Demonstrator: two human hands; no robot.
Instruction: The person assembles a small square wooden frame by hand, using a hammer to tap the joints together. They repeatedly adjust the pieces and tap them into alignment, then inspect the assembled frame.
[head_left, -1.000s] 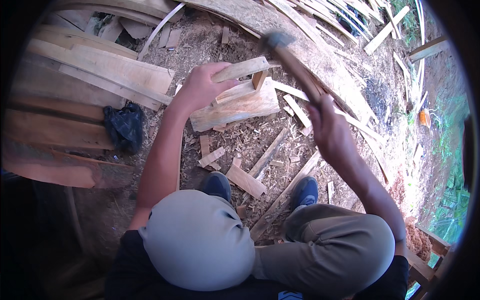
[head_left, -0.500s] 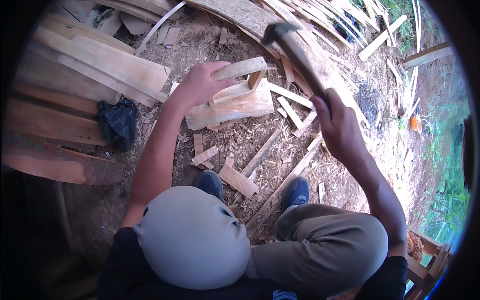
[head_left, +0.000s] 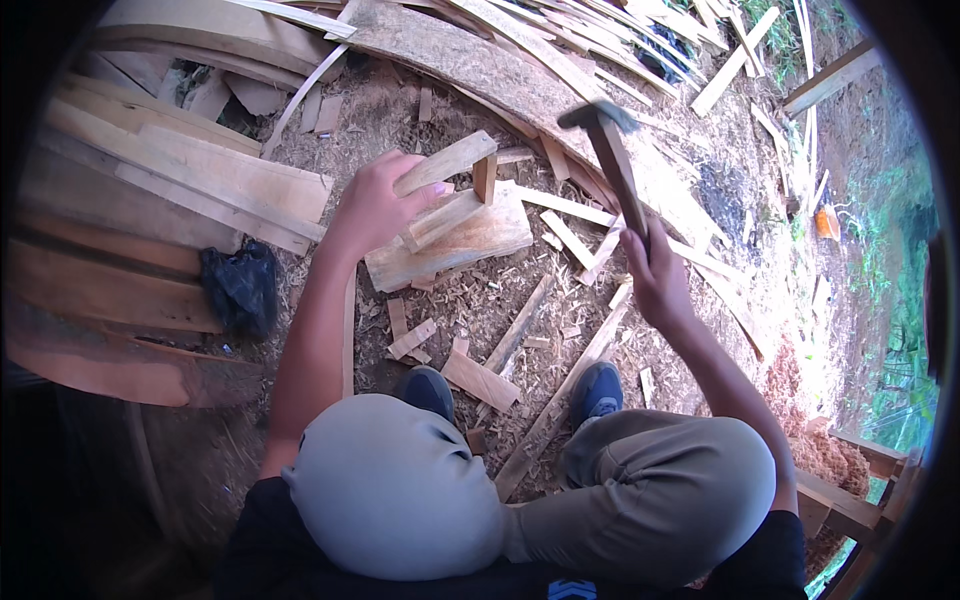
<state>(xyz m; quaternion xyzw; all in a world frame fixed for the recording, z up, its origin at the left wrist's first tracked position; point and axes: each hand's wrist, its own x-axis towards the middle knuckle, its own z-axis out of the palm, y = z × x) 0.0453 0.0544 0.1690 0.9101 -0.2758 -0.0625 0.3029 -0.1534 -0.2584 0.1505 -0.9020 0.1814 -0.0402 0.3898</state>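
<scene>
My left hand [head_left: 380,205] is closed round the top bar of a small wooden frame [head_left: 450,162], made of an upper bar, a lower bar and a short upright at the right end. The frame rests on a thick wooden block [head_left: 480,240] lying on the ground. To the right, my right hand [head_left: 657,280] grips a hammer [head_left: 617,165] near the bottom of its wooden handle. The hammer's dark head is up and apart from the frame.
Boards [head_left: 190,165] are stacked at the left beside a black plastic bag [head_left: 238,285]. A long curved plank [head_left: 430,60] crosses the far side. Offcuts [head_left: 480,378] and shavings litter the ground around my shoes [head_left: 597,392]. A smooth pale grey rounded shape [head_left: 395,490] fills the lower middle.
The hammer has come down and nearer, its head swinging from tilted left to more upright. My left hand still holds the frame, which has turned slightly on the block. The whole view has shifted a little.
</scene>
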